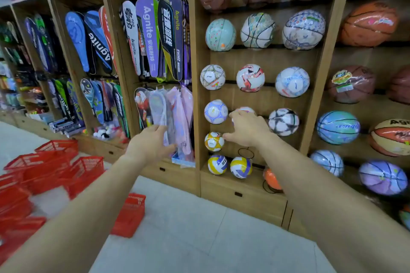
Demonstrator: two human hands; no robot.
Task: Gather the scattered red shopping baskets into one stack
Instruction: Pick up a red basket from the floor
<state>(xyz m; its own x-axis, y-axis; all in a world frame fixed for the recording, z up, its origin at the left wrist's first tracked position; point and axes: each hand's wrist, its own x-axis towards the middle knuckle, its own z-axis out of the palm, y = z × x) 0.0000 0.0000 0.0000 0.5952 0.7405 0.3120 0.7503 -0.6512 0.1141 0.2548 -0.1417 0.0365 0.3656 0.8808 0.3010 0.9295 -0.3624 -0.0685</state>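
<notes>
Red baskets (pixel 55 162) left of both hands
Left hand (pixel 153 142) is nearer them on the floor (pixel 199 239); right hand (pixel 246 131) farther; fingers (pixel 162 129) loosely spread, holding nothing.

both bare arms stretched out forward, left hand (pixel 150 143) open with loose fingers, right hand (pixel 246 129) open, fingers spread, holding nothing

**Sports Shop Aisle Lined With Wooden Shelving**

A long wall of wooden shelving (pixel 195 73) is seen, divided into bays by upright panels. Racket covers (pixel 150 35) are hung in the left bays. Small patterned balls (pixel 250 77) are set in rows on black rails in the middle bay, and basketballs (pixel 368 24) are displayed at the right. Closed drawers (pixel 241 197) are built in along the base. The floor (pixel 188 239) is laid with pale grey tiles and evenly lit.
</notes>
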